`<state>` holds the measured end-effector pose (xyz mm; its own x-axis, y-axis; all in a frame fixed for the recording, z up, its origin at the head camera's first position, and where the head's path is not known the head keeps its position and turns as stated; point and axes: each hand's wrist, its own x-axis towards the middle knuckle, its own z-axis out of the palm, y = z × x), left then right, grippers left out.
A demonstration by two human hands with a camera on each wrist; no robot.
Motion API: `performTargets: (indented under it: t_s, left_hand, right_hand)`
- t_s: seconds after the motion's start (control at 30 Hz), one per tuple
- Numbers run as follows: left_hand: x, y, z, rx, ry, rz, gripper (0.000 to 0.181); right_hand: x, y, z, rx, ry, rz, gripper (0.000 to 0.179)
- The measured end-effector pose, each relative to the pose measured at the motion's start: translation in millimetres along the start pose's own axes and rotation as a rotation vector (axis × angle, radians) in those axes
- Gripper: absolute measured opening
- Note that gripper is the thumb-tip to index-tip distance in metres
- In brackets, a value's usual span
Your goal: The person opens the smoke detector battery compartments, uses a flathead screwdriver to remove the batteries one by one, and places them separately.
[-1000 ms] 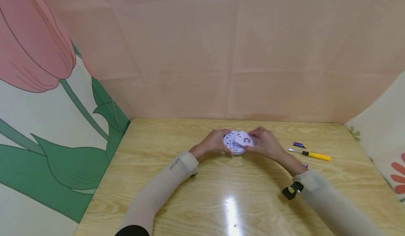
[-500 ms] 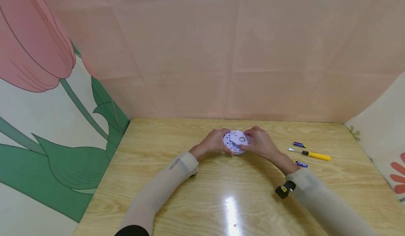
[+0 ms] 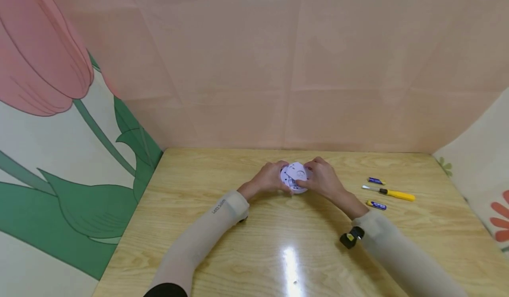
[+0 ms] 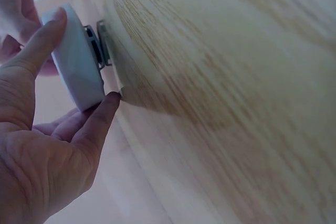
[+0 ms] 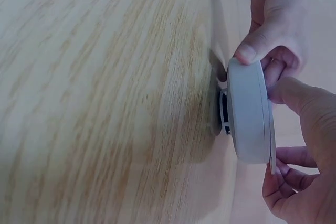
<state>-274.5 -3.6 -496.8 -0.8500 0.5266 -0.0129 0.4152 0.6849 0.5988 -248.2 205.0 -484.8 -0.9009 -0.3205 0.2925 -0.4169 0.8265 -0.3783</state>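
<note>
A round white smoke alarm [image 3: 295,189], dotted with small holes, lies back side up on the table. My left hand [image 3: 268,177] grips its left rim, thumb on one side and fingers on the other, as the left wrist view shows on the alarm's side wall [image 4: 79,66]. A thin white mounting plate [image 3: 296,170] with a round hole covers much of the alarm's back. My right hand [image 3: 324,180] pinches this plate at its right edge. In the right wrist view the plate [image 5: 272,150] lies against the alarm [image 5: 249,114], its edge sticking out slightly. A dark-slotted part shows beneath the alarm.
Right of the hands lie a yellow-handled screwdriver [image 3: 399,195] and two blue-and-yellow batteries, one behind it [image 3: 376,181] and one in front [image 3: 376,205]. The wooden table [image 3: 222,261] ends at a pink cloth backdrop [image 3: 238,89].
My right hand has moved left, sliding the mounting plate from the alarm's right side further over its back. The front battery has come into full view. The left hand keeps its place.
</note>
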Motion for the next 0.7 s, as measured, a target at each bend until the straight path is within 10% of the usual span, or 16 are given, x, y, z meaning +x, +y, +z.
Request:
performTargets:
  t_s: [0.7]
  left_hand:
    - [-3.0,1.2,-0.9,0.001,0.007,-0.006,0.093]
  right_hand:
    - [-2.1,-17,3,-0.021,0.036,0.041,0.068]
